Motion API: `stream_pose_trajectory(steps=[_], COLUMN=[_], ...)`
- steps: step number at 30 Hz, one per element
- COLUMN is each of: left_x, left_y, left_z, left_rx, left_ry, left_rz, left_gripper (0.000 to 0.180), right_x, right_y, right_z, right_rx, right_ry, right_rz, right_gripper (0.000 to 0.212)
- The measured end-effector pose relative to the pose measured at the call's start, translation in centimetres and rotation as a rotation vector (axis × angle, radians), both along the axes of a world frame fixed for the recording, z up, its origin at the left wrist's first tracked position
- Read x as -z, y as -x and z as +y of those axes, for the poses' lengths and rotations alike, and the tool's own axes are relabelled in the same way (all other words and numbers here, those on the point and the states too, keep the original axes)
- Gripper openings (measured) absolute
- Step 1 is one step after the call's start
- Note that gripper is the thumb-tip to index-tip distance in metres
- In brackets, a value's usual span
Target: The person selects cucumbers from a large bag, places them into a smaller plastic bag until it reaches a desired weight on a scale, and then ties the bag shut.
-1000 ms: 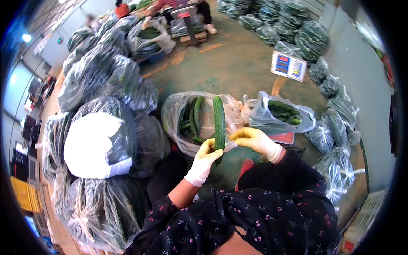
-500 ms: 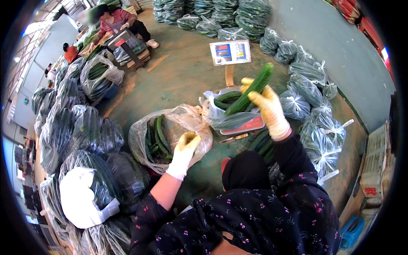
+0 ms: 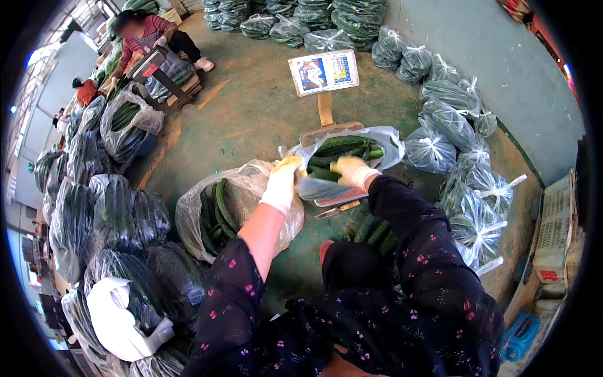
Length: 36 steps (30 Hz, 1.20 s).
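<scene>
A clear plastic bag point(image 3: 392, 143) stands on the scale with its mouth spread, several dark green cucumbers point(image 3: 342, 146) inside. At its left rim is my left hand point(image 3: 282, 179) in a pale glove, fingers closed on the plastic. My right hand point(image 3: 353, 171), gloved too, reaches over the bag's near side onto the cucumbers; its fingers are smeared by motion. The scale point(image 3: 325, 117) shows its upright display, a post and part of its platform under the bag. Left of it lies a larger open plastic bag point(image 3: 188, 210) with more cucumbers.
A wooden-handled knife point(image 3: 349, 205) lies before the scale, near loose cucumbers point(image 3: 372, 234). Tied bags point(image 3: 449, 125) line the right wall. Filled bags point(image 3: 129, 210) are piled on the left, a white plastic bundle point(image 3: 113, 317) on top. Another person point(image 3: 147, 34) works at the far left.
My right hand has lowered the cucumber into the bag on the scale. My left hand has moved from above the larger bag to that bag's rim. The view has shifted slightly.
</scene>
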<state>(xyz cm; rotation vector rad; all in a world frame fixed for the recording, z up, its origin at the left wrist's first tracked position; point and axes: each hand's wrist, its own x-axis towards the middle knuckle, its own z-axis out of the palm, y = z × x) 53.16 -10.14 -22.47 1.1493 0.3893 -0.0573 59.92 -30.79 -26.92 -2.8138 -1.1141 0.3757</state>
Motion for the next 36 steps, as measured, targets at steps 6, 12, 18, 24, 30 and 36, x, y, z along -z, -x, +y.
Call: stream_pose_trajectory(steps=[6, 12, 18, 24, 30, 36], left_x=[-0.8, -2.3, -2.2, -2.8, -3.3, -1.9], left_y=[2.2, 2.5, 2.3, 2.6, 2.5, 2.6], left_z=[1.4, 2.8, 1.7, 1.4, 0.6, 1.7], left_rx=[0.013, 0.458, 0.196, 0.043, 0.122, 0.041], left_ry=[0.245, -0.486, -0.128, -0.011, -0.115, 0.053], left_rz=[0.111, 0.193, 0.124, 0.092, 0.050, 0.110], left_gripper=[0.019, 0.019, 0.010, 0.009, 0.012, 0.015], right_x=[1.2, 3.0, 3.3, 2.2, 1.6, 2.2], right_y=[-3.1, -5.2, -5.2, -4.6, -5.6, -2.2], right_z=[-0.3, -0.6, -1.7, -2.4, -5.4, -6.2], right_rx=[0.184, 0.474, 0.693, 0.730, 0.554, 0.739], right_ry=[-0.103, 0.184, 0.132, 0.143, 0.220, -0.133], right_rz=[-0.110, -0.176, 0.111, 0.150, 0.263, 0.116], right_gripper=[0.020, 0.021, 0.025, 0.025, 0.031, 0.037])
